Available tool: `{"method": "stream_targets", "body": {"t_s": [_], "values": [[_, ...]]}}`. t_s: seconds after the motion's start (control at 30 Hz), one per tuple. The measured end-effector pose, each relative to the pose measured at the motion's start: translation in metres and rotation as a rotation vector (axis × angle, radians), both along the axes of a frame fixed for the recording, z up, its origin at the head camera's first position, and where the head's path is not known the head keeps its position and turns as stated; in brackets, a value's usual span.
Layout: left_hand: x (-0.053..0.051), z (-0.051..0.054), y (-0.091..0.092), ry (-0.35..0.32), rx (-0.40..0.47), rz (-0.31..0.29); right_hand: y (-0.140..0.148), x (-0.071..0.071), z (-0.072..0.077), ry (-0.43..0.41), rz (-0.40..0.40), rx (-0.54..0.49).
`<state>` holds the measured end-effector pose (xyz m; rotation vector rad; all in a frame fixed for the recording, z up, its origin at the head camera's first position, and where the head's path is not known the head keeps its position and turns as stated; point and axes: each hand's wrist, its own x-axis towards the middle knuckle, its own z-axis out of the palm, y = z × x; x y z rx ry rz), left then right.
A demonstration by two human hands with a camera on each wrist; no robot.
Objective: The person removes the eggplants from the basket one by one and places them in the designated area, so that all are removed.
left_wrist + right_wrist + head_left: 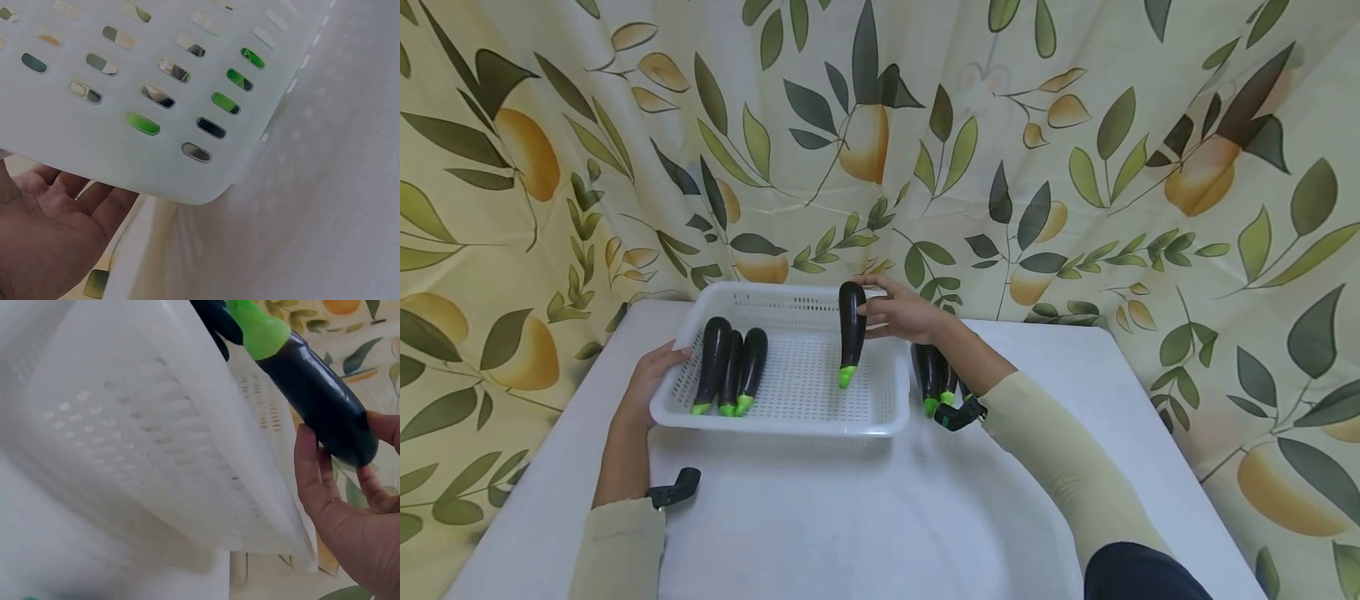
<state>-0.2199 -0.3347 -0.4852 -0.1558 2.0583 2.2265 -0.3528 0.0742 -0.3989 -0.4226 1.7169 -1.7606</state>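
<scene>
Pinching a dark purple eggplant (852,329) near its rounded end, your right hand (898,312) holds it green cap down over the right part of the white plastic basket (782,423), mid-frame in the head view. Your left hand (651,379) grips the basket's left rim; its fingertips vanish behind the wall in the left wrist view. Three eggplants (731,371) lie at the basket's left end. Right of it, your forearm (973,350) and wrist camera (961,414) partly cover more eggplants (928,371); you cannot count them surely. The right wrist view's top edge cuts off the held one's cap.
</scene>
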Motion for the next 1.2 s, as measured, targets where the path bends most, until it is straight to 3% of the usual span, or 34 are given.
{"method": "stream_targets", "body": {"t_s": [0.27,0.57,0.87,1.2], "values": [[0.000,0.000,0.003,0.010,-0.088,0.001,0.020,0.000,0.003,0.051,-0.053,0.009],[0.002,-0.001,0.001,0.017,-0.048,0.008,0.046,0.003,0.001,0.105,-0.093,-0.020],[0.001,0.000,0.004,-0.017,-0.077,0.010,0.076,0.008,-0.006,0.113,-0.136,-0.044],[0.001,0.000,0.002,0.012,-0.062,0.003,0.106,0.012,-0.020,0.068,-0.189,-0.015]]}}
